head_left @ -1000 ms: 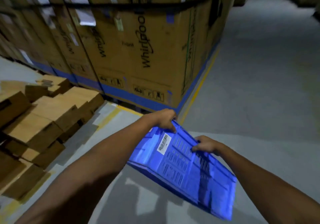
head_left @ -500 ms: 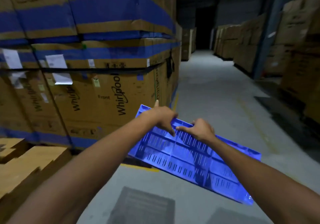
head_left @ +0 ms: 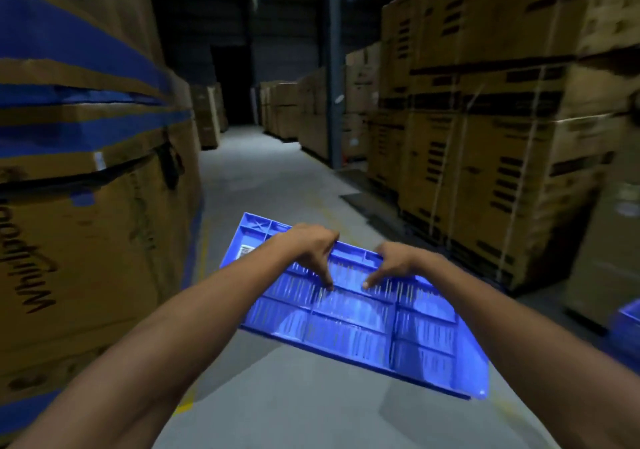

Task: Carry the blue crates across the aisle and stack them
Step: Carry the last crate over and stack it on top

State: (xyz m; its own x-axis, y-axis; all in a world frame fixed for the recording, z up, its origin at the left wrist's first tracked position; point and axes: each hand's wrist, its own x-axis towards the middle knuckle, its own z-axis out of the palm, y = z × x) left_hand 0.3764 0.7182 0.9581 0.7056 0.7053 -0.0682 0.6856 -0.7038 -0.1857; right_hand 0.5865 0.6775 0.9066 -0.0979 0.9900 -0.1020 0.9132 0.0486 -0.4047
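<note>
A person holds a blue crate (head_left: 360,313) in the air above the grey floor (head_left: 263,178) of a warehouse aisle, both bare arms stretched forward. The crate is carried tilted, its ribbed, slotted face turned up toward the camera and its far edge highest. The left hand (head_left: 308,251) grips the far edge of the crate, fingers (head_left: 325,280) curled down over the ribbed face; the right hand (head_left: 394,263) grips the same edge just beside it, fingers likewise hooked over, so both hands are closed on the crate. A white barcode label (head_left: 245,251) sits on the crate near its far left corner, just left of the left wrist. To the left of the crate stands a tall stack of brown cardboard boxes (head_left: 86,206) banded in blue and printed with black lettering. To the right of the crate, across the aisle, rise more stacked cardboard boxes (head_left: 485,136). Low at the right edge of the view, well apart from the held crate, part of another blue crate (head_left: 623,330) shows, blurred.
</note>
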